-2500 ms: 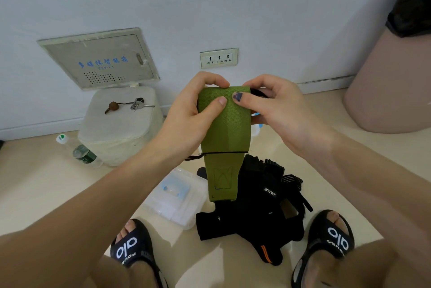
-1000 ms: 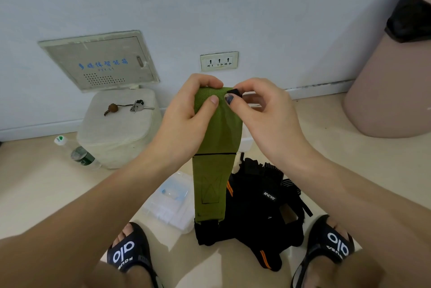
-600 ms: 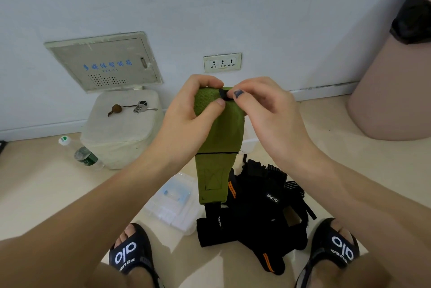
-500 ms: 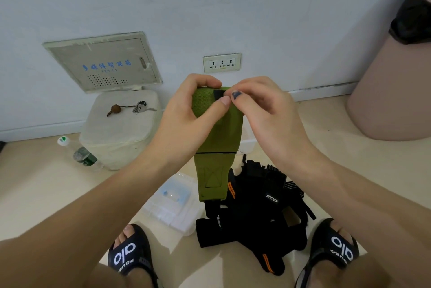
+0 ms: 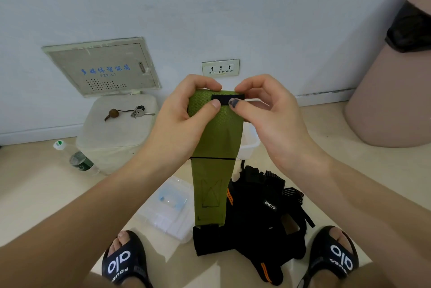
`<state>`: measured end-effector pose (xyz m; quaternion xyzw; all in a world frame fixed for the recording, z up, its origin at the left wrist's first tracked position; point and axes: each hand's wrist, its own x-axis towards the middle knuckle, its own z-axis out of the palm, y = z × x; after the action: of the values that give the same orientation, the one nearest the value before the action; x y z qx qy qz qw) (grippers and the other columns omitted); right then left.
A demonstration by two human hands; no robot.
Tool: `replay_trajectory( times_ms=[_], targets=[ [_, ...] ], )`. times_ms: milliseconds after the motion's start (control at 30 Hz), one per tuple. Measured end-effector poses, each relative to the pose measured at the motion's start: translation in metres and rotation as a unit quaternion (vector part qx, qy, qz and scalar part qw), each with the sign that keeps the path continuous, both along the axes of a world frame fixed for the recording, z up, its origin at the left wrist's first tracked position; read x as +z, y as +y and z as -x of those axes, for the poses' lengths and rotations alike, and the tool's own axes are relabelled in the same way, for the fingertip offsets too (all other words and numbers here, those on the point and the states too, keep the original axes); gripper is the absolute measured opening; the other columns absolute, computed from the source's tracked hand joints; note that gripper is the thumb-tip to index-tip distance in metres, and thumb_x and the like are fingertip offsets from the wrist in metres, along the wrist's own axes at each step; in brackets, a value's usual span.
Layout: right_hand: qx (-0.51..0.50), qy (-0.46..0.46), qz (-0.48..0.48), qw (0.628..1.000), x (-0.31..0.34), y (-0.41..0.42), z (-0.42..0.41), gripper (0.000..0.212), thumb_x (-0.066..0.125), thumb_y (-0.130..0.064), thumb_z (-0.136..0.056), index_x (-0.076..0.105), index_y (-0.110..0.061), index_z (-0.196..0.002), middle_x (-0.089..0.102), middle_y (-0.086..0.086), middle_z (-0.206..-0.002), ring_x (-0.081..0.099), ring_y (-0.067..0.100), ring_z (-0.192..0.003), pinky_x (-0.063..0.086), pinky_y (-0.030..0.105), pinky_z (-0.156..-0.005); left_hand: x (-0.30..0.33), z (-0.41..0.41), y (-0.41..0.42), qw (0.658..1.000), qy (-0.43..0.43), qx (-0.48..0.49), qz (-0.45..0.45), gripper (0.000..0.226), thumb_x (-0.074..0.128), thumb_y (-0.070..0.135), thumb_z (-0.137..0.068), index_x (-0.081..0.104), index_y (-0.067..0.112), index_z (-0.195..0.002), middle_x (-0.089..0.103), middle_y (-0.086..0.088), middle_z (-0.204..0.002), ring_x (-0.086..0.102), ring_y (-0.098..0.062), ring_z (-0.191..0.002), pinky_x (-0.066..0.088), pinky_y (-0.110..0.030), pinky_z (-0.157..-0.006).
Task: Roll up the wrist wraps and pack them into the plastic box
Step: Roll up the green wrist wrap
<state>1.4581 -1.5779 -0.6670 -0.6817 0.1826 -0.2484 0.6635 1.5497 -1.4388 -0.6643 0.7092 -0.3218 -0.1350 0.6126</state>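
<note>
up in front of us, above the floor (image 5: 35, 194), we hold the green wrist wrap (image 5: 214, 138) by its top edge with both hands. our left hand (image 5: 179, 119) curls round the left corner, thumb pressed on the front, and our right hand (image 5: 268, 112) pinches the right corner, its thumb meeting the left thumb just below a black strip (image 5: 227, 99) at the wrap's top. that strip now lies flat and wide across the edge, where half a second ago only a small dark tab peeked out between our thumbs. the rest of the wrap hangs straight down, and its lower end reaches a black pile of gear (image 5: 261, 224) on the floor. the clear plastic box (image 5: 170, 208) sits on the floor just left of the hanging wrap, beside our left sandal (image 5: 123, 262).
</note>
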Motion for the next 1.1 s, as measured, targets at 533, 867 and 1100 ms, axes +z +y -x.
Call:
replay_trajectory(
  times_ms=[533,867,1100],
  targets=[
    [0.061,0.029,-0.017,0.998,-0.002,-0.011,-0.005,0.02,0.072,-0.004,-0.093,0.074,-0.022,-0.101,0.073,0.014,-0.108,0.073,0.023,-0.093,0.061,0.045,-0.092,0.008,-0.015,0.007,0.993,-0.081,-0.041,-0.07,0.016,0.065,0.009,-0.098,0.066,0.024,-0.106,0.068,0.004,-0.092,0.062,-0.017,-0.087,0.052,-0.034,-0.076],
    [0.121,0.018,0.005,0.993,0.002,-0.013,-0.003,0.017,0.063,-0.001,-0.099,0.07,-0.014,-0.108,0.073,0.02,-0.104,0.072,0.023,-0.087,0.063,0.041,-0.086,0.006,-0.013,0.007,0.994,-0.088,-0.03,-0.047,0.014,0.061,0.022,-0.092,0.066,0.027,-0.103,0.069,0.002,-0.092,0.061,-0.025,-0.09,0.053,-0.052,-0.081],
    [0.11,-0.01,0.048,0.993,0.002,-0.013,-0.002,0.019,0.06,0.003,-0.099,0.071,-0.009,-0.109,0.072,0.017,-0.107,0.071,0.038,-0.098,0.062,0.048,-0.087,0.005,-0.015,0.007,0.993,-0.07,-0.05,-0.075,0.013,0.06,0.029,-0.097,0.061,0.036,-0.107,0.064,0.005,-0.088,0.058,-0.023,-0.087,0.046,-0.039,-0.076]
  ],
)
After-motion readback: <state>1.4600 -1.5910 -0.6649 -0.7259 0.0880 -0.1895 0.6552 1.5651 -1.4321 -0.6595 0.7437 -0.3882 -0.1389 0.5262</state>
